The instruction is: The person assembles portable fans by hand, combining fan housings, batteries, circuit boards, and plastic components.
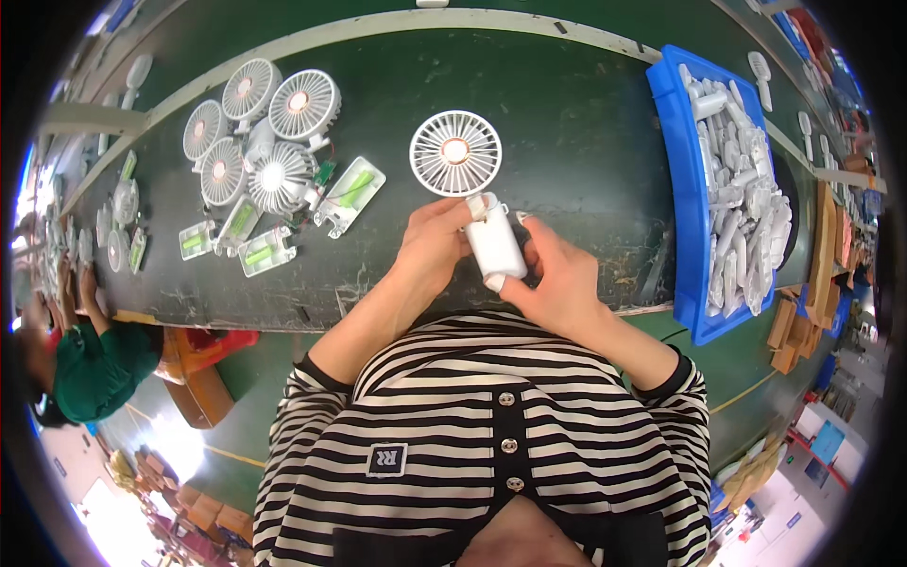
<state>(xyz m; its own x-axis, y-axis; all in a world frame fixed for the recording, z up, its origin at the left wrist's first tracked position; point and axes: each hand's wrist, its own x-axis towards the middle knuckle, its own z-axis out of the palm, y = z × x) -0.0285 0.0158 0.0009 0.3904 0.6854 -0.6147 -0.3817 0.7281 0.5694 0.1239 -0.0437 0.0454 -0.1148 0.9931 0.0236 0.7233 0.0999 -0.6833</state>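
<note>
A white handheld fan (497,244) is held between my two hands just above the near edge of the green table. Its round grille head (455,153), with a copper-coloured centre, points away from me, and its handle lies toward me. My left hand (436,242) is closed on the neck end of the handle, thumb on top. With the fingers along its right side and the thumb at its lower end, my right hand (557,279) grips the handle. The fingers under the handle are partly hidden. Some fingertips wear white covers.
Left of my hands lie several fan heads (283,178) with opened handles (351,197) showing green batteries. A blue bin (688,203) on the right holds many white handle shells (737,198). At far left, a person in a green shirt (104,370) works at the table (567,123).
</note>
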